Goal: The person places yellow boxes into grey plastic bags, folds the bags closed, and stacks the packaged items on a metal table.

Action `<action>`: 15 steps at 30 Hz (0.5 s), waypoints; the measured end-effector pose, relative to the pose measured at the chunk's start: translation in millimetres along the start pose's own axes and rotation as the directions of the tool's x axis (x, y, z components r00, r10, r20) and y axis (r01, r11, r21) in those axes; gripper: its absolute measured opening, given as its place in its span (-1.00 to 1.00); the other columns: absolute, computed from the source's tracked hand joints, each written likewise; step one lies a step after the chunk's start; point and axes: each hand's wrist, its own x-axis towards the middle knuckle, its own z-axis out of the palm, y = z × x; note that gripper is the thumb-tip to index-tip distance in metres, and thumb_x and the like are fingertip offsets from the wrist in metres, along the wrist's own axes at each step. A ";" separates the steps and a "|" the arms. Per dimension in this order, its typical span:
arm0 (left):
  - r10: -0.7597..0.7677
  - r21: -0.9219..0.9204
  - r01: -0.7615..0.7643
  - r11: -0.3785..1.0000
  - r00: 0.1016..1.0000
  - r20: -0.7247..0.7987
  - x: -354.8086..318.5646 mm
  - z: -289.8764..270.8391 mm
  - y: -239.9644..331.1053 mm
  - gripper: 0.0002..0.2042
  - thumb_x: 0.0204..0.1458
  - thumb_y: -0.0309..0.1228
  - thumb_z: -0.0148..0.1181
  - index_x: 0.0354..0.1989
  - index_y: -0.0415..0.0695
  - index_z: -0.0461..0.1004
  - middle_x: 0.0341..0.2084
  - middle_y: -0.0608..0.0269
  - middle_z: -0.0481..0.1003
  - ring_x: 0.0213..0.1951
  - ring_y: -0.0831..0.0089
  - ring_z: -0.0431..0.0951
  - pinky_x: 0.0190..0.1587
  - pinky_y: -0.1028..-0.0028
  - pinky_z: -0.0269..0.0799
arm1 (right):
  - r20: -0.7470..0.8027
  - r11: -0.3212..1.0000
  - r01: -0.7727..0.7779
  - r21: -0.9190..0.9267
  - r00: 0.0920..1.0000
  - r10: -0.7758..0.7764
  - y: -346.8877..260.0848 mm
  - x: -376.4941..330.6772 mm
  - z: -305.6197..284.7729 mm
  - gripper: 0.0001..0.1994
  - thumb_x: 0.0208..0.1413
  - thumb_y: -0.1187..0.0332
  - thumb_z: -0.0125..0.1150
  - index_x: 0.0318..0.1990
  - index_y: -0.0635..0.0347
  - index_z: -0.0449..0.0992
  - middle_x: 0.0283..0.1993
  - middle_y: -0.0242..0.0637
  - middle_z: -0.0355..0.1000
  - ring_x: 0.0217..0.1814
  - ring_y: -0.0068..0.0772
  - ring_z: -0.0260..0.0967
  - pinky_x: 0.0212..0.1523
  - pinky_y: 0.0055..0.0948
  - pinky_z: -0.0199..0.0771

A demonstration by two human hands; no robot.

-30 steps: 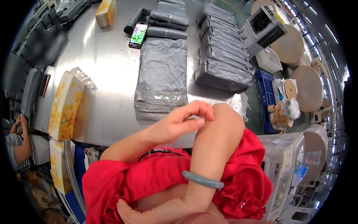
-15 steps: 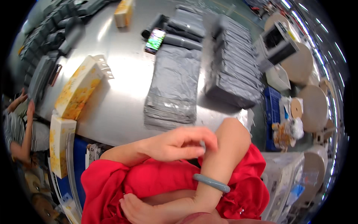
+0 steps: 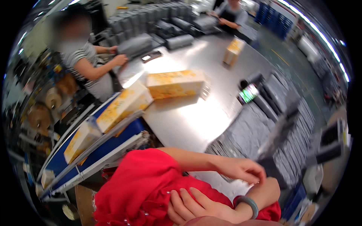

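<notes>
Left fingers (image 3: pixel 258 171) near elbow (image 3: pixel 273 187) (grey bags (image 3: pixel 245 129) beyond)

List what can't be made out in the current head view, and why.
All head view:
- Left hand: contact with right elbow unclear, motion blur.
- Right hand: palm hidden, turned toward the red garment.
- Lit phone: screen content too small and blurred.
- Far co-worker: upper head cut off by the top edge.

The garment (image 3: pixel 141 171) is red and beaded, the bangle (image 3: pixel 251 204) grey.
</notes>
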 end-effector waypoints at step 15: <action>0.136 0.007 -0.144 0.990 0.923 -0.359 -46.3 -14.4 2.4 -0.77 0.17 -0.32 -0.05 -0.14 -0.21 0.38 -0.27 0.36 0.37 -0.18 0.63 0.32 -0.11 0.56 0.25 | 0.115 0.995 0.071 -0.065 0.991 -0.063 25.7 41.3 27.7 -0.65 0.00 0.19 -0.16 -0.22 0.32 0.33 -0.31 -0.07 0.30 -0.27 -0.16 0.28 -0.21 -0.25 0.26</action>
